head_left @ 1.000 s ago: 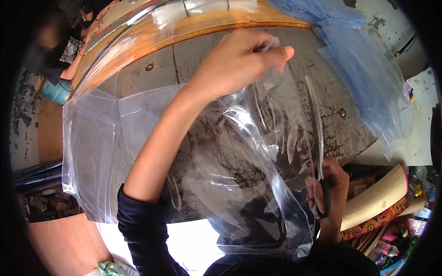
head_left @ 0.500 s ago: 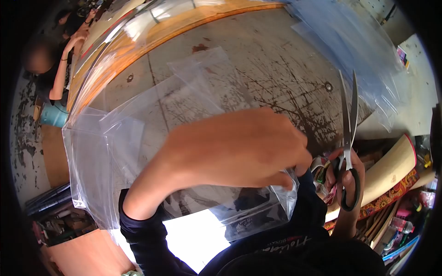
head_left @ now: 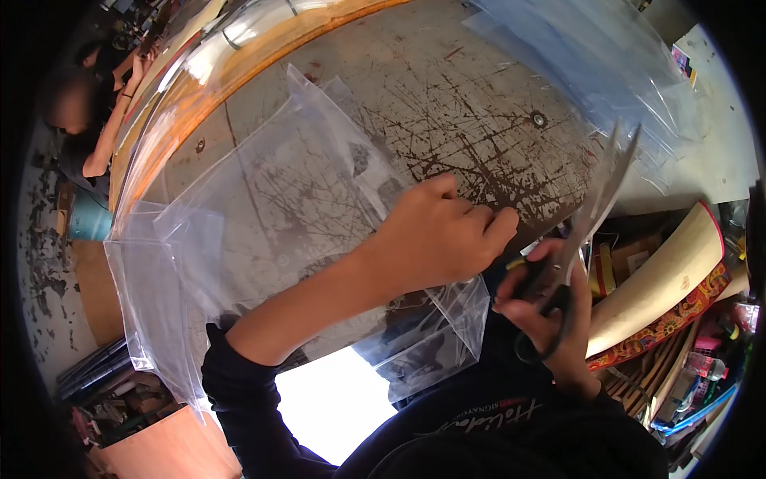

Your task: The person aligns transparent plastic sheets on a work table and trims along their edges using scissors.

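My left hand [head_left: 443,235] is closed over the clear plastic sheet [head_left: 279,184], its fingers curled and their tips hidden from me. The sheet spreads across the worktable beneath my forearm, and a folded part hangs over the near edge below my hand. Close on the right, my right hand [head_left: 568,323] grips black-handled scissors [head_left: 592,209]. Their long metal blades point up and away, blurred by motion, with the tips near the table's right edge. The blades are not touching the sheet.
A stack of bluish plastic sheets [head_left: 586,60] lies at the far right of the scratched worktable [head_left: 479,104]. Rolled material [head_left: 658,279] and cluttered shelves stand at the right. Another person [head_left: 104,148] is at the far left, beside clear plastic over an orange-edged board [head_left: 215,68].
My left hand has risen slightly and no longer visibly pinches the crumpled corner. The right hand has moved left with the scissors, which now tilt right. The sheet has shifted on the table.
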Action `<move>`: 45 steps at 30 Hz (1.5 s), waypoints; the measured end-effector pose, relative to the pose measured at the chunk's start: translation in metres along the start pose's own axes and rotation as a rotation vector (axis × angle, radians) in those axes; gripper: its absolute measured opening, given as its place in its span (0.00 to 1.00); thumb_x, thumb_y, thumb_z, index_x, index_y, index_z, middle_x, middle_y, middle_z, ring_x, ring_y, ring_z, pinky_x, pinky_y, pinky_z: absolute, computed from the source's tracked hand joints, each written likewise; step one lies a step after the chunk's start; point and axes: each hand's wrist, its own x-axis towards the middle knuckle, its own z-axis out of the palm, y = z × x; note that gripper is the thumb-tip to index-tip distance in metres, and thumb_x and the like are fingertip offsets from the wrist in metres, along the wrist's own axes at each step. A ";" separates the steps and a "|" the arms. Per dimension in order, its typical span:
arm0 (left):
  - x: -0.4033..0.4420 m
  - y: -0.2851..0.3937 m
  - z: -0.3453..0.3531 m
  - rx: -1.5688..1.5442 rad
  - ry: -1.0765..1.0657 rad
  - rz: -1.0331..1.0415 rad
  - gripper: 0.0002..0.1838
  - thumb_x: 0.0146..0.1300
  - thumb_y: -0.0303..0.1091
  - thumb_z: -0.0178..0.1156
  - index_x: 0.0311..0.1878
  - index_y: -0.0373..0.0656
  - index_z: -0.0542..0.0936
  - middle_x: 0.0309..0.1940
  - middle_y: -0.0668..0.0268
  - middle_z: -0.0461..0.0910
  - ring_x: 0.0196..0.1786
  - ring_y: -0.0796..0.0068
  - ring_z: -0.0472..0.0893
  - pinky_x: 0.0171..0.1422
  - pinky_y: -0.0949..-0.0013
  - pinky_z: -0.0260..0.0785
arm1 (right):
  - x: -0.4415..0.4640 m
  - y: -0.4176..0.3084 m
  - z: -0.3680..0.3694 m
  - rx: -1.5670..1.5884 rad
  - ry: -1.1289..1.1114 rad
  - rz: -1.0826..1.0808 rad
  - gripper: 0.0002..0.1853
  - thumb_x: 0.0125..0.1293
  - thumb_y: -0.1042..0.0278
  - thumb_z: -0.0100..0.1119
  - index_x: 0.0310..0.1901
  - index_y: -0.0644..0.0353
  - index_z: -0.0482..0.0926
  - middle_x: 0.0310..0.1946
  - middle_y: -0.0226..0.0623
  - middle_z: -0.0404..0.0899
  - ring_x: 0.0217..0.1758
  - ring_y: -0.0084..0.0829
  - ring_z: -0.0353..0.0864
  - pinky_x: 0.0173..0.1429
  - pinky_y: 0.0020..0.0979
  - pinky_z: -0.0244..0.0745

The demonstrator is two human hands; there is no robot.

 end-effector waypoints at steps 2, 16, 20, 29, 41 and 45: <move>-0.001 -0.003 -0.001 0.047 0.063 0.028 0.11 0.54 0.39 0.61 0.23 0.48 0.71 0.10 0.75 0.67 0.13 0.77 0.68 0.23 0.75 0.56 | 0.004 -0.007 0.005 -0.144 -0.049 0.004 0.25 0.50 0.82 0.65 0.47 0.58 0.62 0.29 0.32 0.76 0.34 0.21 0.77 0.38 0.22 0.70; 0.003 -0.038 -0.053 -0.560 -0.469 -0.030 0.09 0.56 0.41 0.60 0.23 0.50 0.77 0.18 0.79 0.73 0.31 0.81 0.72 0.52 0.60 0.50 | 0.014 -0.006 0.009 0.208 -0.038 0.176 0.20 0.53 0.84 0.57 0.45 0.61 0.60 0.28 0.40 0.76 0.31 0.26 0.77 0.37 0.26 0.72; 0.000 -0.045 -0.041 -0.578 -0.482 -0.123 0.09 0.56 0.40 0.60 0.22 0.50 0.77 0.18 0.79 0.73 0.30 0.80 0.72 0.54 0.58 0.49 | 0.017 -0.012 -0.004 0.091 -0.129 0.249 0.20 0.53 0.77 0.62 0.44 0.61 0.62 0.27 0.39 0.76 0.30 0.25 0.76 0.35 0.24 0.71; -0.008 -0.033 -0.026 -0.389 -0.148 -0.020 0.17 0.56 0.41 0.57 0.16 0.42 0.77 0.12 0.73 0.71 0.28 0.73 0.74 0.63 0.48 0.46 | -0.008 0.000 -0.045 -0.001 -0.199 0.459 0.42 0.43 0.31 0.63 0.44 0.67 0.66 0.22 0.35 0.71 0.23 0.20 0.69 0.27 0.20 0.63; -0.014 0.000 -0.058 -0.155 -0.381 -0.344 0.39 0.48 0.55 0.62 0.55 0.39 0.57 0.52 0.43 0.50 0.59 0.45 0.54 0.62 0.33 0.39 | -0.012 -0.009 -0.048 0.074 -0.549 0.769 0.49 0.37 0.28 0.66 0.50 0.64 0.65 0.30 0.34 0.72 0.31 0.22 0.71 0.37 0.23 0.65; -0.016 0.001 -0.050 -0.202 -0.402 -0.433 0.51 0.45 0.58 0.64 0.63 0.41 0.48 0.60 0.38 0.39 0.65 0.39 0.45 0.62 0.30 0.37 | -0.014 -0.010 -0.045 0.028 -0.520 0.796 0.48 0.37 0.28 0.66 0.49 0.64 0.65 0.30 0.33 0.72 0.31 0.20 0.70 0.37 0.22 0.65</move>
